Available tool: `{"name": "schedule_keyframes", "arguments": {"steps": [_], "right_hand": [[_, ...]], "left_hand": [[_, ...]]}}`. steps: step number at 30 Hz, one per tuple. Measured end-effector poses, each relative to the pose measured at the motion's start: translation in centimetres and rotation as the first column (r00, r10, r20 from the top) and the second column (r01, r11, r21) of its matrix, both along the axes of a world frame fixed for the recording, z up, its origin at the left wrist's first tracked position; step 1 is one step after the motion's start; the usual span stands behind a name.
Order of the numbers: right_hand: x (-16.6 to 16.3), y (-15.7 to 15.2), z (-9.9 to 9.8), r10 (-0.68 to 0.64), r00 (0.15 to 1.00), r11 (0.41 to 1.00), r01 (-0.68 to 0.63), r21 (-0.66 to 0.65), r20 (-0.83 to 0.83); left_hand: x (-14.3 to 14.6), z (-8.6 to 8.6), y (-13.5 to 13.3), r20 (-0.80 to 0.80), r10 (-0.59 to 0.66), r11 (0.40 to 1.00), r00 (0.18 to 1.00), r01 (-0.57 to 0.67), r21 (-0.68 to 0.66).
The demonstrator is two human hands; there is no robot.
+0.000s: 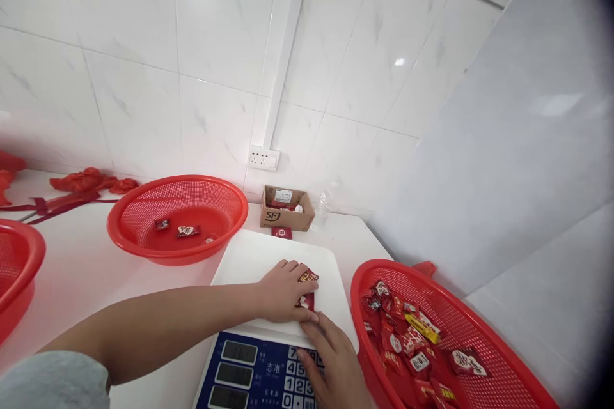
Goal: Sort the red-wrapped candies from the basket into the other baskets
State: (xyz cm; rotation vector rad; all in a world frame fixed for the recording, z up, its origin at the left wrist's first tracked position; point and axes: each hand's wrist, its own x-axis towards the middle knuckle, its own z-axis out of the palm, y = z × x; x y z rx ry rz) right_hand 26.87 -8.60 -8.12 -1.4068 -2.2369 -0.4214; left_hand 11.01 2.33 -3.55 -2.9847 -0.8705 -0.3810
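We've got our L hand point(288, 291) palm-down over a red packet point(306, 302) (maybe >1, can't tell) atop the scale point(273, 249); can't tell if it's gripping or just pressing. Our R hand point(337, 358) is loosely open at the scale's front edge, nothing seen in it, thumb over the keypad point(289, 384).

Risks, we'd guess: any hand wt. on the scale would skew the reading; a stray thumb could hit a key; a careless sweep could send the red packet off the scale's R side into the basket point(508, 335) there & mix it w/ the other packets point(419, 362).

Text: carton point(300, 222) behind the scale reads "SF"; its white label point(283, 196) is too small. Scale panel has 志准, plus nos. incl. 7, 4, 1, 2, 3, 0; displays point(233, 373) look dark. Red packet's lettering is partly covered, so unreadable to us.
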Motion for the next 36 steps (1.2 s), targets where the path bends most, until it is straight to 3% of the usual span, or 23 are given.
{"name": "schedule_keyframes", "arguments": {"steps": [7,20,23,27,31,36], "right_hand": [[-0.1,0.0,-0.2,0.008,1.000,0.997,-0.007,0.074,-0.014],[0.1,-0.3,-0.4,0.005,1.000,1.000,-0.005,-0.014,-0.022],[0.2,-0.2,-0.4,0.027,0.999,1.000,-0.027,-0.007,-0.046],[0.2,-0.3,-0.4,0.035,0.996,0.999,-0.036,-0.015,-0.076],[0.1,-0.3,-0.4,0.028,0.997,0.999,-0.029,-0.018,-0.067],[0.1,-0.4,-0.3,0.014,0.999,0.999,-0.015,-0.029,-0.046]], "left_hand": [[0.3,0.2,0.0,-0.114,-0.102,0.990,0.988,0.112,0.083],[-1.7,1.1,0.2,-0.150,-0.192,0.965,0.970,0.215,0.149],[-3.4,2.2,1.1,-0.108,-0.124,0.972,0.986,0.143,0.187],[-6.5,4.8,3.5,0.002,0.052,0.971,0.999,-0.051,0.233],[-9.8,7.5,5.7,0.084,0.241,0.932,0.967,-0.254,0.258],[-13.1,9.6,7.1,0.087,0.377,0.889,0.922,-0.387,0.246]]}}
